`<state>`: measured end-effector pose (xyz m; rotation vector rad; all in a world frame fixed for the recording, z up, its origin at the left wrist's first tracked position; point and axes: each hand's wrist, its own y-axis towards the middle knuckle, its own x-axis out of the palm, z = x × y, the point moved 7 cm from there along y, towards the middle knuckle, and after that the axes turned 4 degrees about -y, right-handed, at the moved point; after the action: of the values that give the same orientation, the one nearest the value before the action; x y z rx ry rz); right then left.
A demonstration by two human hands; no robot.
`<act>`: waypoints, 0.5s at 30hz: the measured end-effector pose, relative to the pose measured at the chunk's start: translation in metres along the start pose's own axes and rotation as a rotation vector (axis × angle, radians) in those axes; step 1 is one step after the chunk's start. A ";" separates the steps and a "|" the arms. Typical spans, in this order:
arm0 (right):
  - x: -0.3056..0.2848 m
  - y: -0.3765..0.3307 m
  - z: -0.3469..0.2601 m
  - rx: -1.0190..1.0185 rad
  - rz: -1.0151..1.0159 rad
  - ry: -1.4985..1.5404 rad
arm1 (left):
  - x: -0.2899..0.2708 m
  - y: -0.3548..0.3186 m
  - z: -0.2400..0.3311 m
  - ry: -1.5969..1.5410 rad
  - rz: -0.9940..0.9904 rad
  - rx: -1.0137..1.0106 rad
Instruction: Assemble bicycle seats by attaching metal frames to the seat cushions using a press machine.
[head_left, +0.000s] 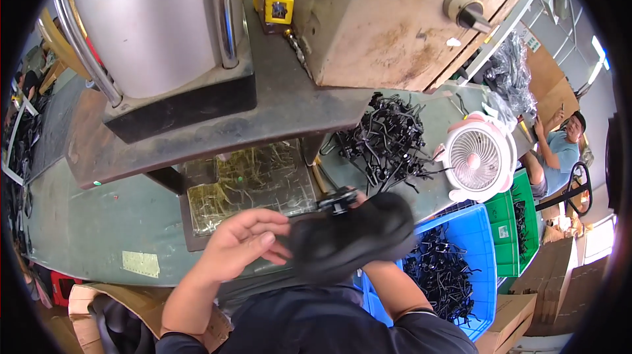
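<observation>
A black, rounded padded piece (352, 239), much like a saddle or cushion, is held up in front of my body, blurred by motion. A small black metal bracket (338, 201) shows at its far edge. My right hand (359, 199) grips the piece from behind; only a bit of the fingers shows past the far edge. My left hand (247, 239) is beside the piece's left end with its fingers spread; whether the fingertips touch it I cannot tell. Beyond it, under the press, lies a plate covered in yellowish tape (253, 183).
A heavy press (164, 31) with a thick metal base stands ahead. Black metal brackets pile up (388, 137) on the table and fill a blue bin (487, 262). A pink-white fan (475, 160), a green crate (503, 232) and a seated person (559, 153) are right; a carton (79, 304) of black pieces is lower left.
</observation>
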<state>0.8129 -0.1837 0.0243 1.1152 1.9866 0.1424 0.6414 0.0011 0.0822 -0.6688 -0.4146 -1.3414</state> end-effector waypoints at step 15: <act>-0.053 0.131 0.016 -0.344 0.180 -0.392 | -0.141 -0.237 0.071 1.089 0.622 0.666</act>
<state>0.9239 -0.1496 0.1066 1.0051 1.4501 0.3210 0.3894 0.1329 0.0951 0.4935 0.2390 -0.7229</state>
